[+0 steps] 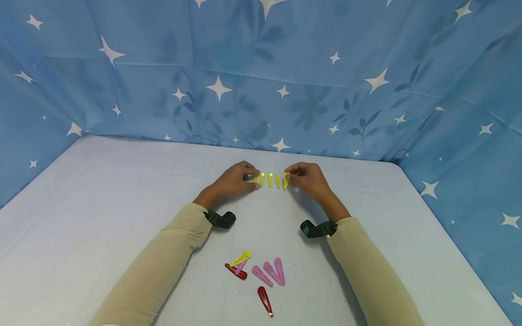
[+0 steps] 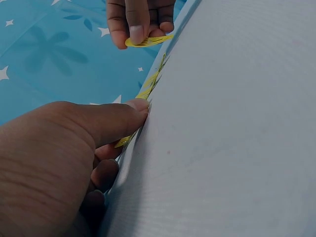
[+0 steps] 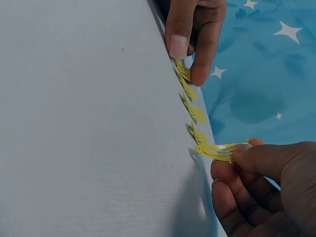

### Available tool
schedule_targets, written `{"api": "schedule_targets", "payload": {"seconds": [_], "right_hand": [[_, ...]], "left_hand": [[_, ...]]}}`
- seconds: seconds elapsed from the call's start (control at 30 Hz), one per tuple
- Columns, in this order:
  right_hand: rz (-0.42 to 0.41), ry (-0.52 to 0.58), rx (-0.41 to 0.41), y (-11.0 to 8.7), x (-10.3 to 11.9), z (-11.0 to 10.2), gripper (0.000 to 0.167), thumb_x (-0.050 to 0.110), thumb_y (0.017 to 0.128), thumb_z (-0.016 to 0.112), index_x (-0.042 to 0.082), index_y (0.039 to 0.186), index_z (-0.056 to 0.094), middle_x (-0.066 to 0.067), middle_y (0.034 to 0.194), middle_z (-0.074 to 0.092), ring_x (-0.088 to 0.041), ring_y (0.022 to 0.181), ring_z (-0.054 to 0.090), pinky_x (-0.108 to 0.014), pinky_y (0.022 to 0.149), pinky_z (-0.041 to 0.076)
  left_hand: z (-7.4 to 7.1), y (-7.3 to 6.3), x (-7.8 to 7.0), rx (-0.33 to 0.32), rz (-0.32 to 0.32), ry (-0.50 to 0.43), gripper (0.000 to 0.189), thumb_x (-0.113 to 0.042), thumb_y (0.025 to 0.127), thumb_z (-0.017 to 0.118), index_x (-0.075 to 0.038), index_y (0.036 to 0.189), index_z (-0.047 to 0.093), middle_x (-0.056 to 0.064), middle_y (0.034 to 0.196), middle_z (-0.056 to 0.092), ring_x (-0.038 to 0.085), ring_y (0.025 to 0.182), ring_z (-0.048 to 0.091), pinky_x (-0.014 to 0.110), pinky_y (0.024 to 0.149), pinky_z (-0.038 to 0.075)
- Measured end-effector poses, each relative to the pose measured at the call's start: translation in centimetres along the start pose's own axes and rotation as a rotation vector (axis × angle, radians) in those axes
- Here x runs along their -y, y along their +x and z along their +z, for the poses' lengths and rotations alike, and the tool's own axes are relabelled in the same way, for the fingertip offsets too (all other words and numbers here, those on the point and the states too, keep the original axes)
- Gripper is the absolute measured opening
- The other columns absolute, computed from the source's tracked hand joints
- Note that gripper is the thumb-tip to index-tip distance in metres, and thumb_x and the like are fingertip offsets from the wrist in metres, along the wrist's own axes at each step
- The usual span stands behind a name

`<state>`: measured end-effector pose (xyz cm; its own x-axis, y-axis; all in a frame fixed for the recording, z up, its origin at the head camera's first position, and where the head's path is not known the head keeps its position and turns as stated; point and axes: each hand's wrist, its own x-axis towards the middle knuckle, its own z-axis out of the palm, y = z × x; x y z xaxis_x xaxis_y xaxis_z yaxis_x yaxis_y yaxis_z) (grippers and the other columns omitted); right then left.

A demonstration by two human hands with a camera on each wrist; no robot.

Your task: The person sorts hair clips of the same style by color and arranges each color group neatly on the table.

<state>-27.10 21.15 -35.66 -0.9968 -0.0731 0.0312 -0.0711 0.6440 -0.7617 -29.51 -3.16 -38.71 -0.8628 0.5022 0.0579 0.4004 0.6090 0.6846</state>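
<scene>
Several yellow snap hair clips (image 1: 270, 180) stand in a short side-by-side row toward the back of the white table. At the row's left end, my left hand (image 1: 234, 181) holds the leftmost yellow hair clip (image 1: 255, 178) with thumb and index finger at its two ends; the fingers partly hide it. My right hand (image 1: 309, 180) pinches another yellow hair clip (image 3: 217, 151) by its wide end, at the right end of the row. Its narrow tip points toward the table, tilted, close to the neighbouring clip. Whether the tip touches the cloth I cannot tell.
Nearer me lie pink hair clips (image 1: 262, 275), a red hair clip (image 1: 265, 301), and a small pile with a yellow hair clip (image 1: 240, 258) over a pink one and a red one (image 1: 240, 273). A blue starry curtain (image 1: 244, 108) hangs behind the table (image 1: 122, 217).
</scene>
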Motion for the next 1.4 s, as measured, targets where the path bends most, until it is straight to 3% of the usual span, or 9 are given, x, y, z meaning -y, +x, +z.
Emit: {"api": "schedule_targets", "payload": {"seconds": [0.3,1.0,1.4], "right_hand": [[0.018,0.024,0.014,0.4,-0.2,0.7,0.019,0.007,0.092,0.065,0.001,0.11,0.071,-0.016,0.106,0.07,-0.02,0.088,0.063,-0.023,0.067,0.049],[0.044,-0.169,0.017,1.0,0.5,1.6,0.02,0.009,0.092,0.065,0.004,0.11,0.074,-0.014,0.105,0.07,-0.023,0.093,0.061,-0.027,0.071,0.047],[0.083,-0.152,-0.02,0.7,0.6,1.5,0.024,0.017,0.097,0.058,0.007,0.113,0.072,-0.012,0.11,0.068,-0.024,0.096,0.06,-0.031,0.074,0.047]], "left_hand": [[0.0,-0.1,0.0,-0.003,0.012,0.005,0.048,-0.026,0.093,0.069,-0.009,0.137,0.06,0.011,0.133,0.054,0.026,0.114,0.057,0.042,0.099,0.047],[-0.2,-0.3,-0.1,-0.014,0.013,0.01,0.05,-0.025,0.092,0.069,-0.008,0.138,0.059,0.013,0.134,0.054,0.028,0.115,0.057,0.043,0.099,0.047],[-0.1,-0.2,-0.2,-0.013,-0.002,0.0,0.048,-0.025,0.092,0.07,-0.01,0.137,0.06,0.011,0.135,0.054,0.027,0.116,0.057,0.043,0.099,0.047]]}}
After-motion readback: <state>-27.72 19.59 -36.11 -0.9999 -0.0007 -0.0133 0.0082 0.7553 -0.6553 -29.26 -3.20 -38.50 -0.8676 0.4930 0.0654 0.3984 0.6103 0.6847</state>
